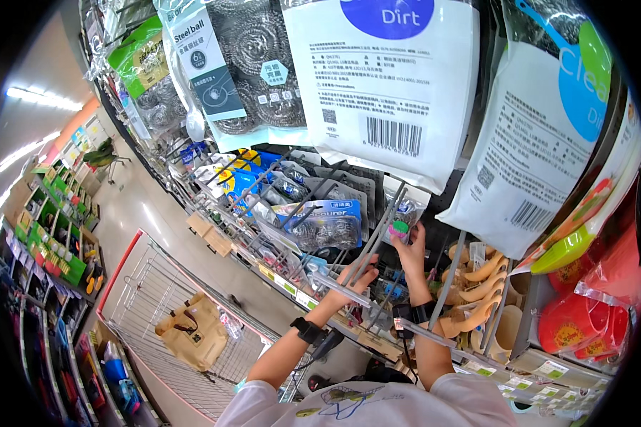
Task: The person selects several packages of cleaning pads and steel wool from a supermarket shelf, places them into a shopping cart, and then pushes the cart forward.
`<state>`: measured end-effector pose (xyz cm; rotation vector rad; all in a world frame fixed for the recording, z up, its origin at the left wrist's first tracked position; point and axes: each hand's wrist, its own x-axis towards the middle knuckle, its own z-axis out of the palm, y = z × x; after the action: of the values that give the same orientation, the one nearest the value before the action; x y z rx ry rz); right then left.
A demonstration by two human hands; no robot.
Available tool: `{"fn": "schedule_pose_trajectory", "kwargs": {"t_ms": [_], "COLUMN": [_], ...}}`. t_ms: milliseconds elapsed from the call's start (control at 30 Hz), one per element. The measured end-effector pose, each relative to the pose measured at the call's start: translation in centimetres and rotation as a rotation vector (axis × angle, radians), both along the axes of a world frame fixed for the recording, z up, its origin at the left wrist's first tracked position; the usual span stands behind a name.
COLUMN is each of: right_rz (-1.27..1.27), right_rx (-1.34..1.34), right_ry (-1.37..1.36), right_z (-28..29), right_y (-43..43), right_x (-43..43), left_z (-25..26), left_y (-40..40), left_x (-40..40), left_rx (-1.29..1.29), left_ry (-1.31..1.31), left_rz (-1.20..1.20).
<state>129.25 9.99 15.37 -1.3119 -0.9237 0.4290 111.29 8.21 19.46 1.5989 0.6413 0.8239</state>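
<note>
My right hand (412,248) reaches in among the metal display hooks, its thumb and fingers at the lower edge of a clear packet (406,208) with a green and pink item inside; whether it grips the packet I cannot tell. My left hand (359,278) is at the metal hook rods, fingers spread, with nothing seen in it. Left of the packet hangs a blue-carded pack of steel wool scourers (326,224). Big bags of steel scourers (262,69) and white-backed bags (374,96) hang above, close to the camera.
A wire shopping cart (139,299) stands at the left with a tan cloth bag (192,331) in it. Wooden-handled brushes (475,288) hang at right, beside red plastic-wrapped goods (571,325). Shelves with goods (53,235) line the aisle's far side. Price tags run along the shelf edge.
</note>
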Motion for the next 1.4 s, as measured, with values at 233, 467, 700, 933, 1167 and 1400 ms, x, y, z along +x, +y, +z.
{"fn": "schedule_pose_trajectory", "kwargs": {"t_ms": [233,467,700,933,1167,1400], "right_rz": [0.149,0.490,0.558,0.691,0.762,0.832], "right_rx": [-0.138,-0.121,-0.280,-0.319,-0.314,-0.367], "right_ry": [0.033,0.222,0.195,0.233,0.275,0.313], "right_z": [2.4,5.3,7.0,7.7,7.1,7.0], "right_y": [-2.0,-8.5,-13.6,-18.0,-18.7,-18.0], "right_x": [-0.8,-3.9,-6.5,-9.4,-11.0,-12.6], "left_z": [0.0,1.6,2.6,2.6,2.0,2.7], "left_y": [0.4,-1.2,-4.0,-7.4,-8.9,-10.2], "left_x": [0.1,-1.9,-5.9,-10.2,-12.9,-15.6], "left_rx": [0.046,0.221,-0.126,-0.118,-0.124,-0.305], "left_ry": [0.090,0.041,-0.036,-0.001,-0.085,-0.190], "left_rz": [0.001,0.034,-0.216,-0.224,-0.181,-0.145]}}
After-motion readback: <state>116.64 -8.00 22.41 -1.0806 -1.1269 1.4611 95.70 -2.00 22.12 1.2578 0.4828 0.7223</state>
